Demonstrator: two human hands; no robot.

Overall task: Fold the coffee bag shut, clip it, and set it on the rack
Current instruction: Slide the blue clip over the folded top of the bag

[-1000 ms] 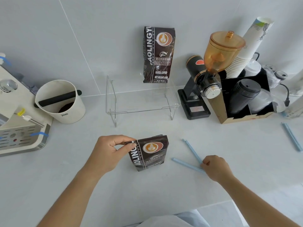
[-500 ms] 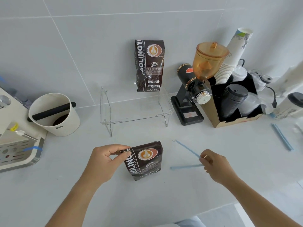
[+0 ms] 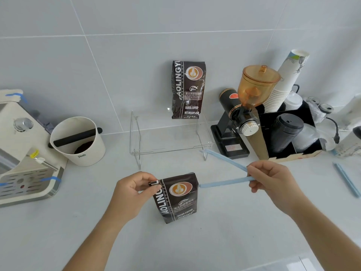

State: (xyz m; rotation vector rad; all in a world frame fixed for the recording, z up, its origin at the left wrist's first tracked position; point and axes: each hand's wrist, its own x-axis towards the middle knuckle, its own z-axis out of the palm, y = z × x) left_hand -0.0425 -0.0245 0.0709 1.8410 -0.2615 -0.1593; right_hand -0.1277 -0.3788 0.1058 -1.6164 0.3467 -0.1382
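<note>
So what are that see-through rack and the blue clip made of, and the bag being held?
The rack looks like clear acrylic: glassy, bent into legs, the wall visible through it. The blue clip in the right hand seems matte plastic, two thin stiff arms hinged open. The coffee bag pinched by the left hand looks like glossy printed film, possibly foil-lined; it creases and shines.

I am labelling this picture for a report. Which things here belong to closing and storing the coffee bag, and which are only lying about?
Belong to the job:
- folded coffee bag, pinched by left hand
- open blue clip, in right hand
- clear rack

Lying about:
- second bag on rack
- knock box
- grinder
- cup stack
- spare blue clip
</note>
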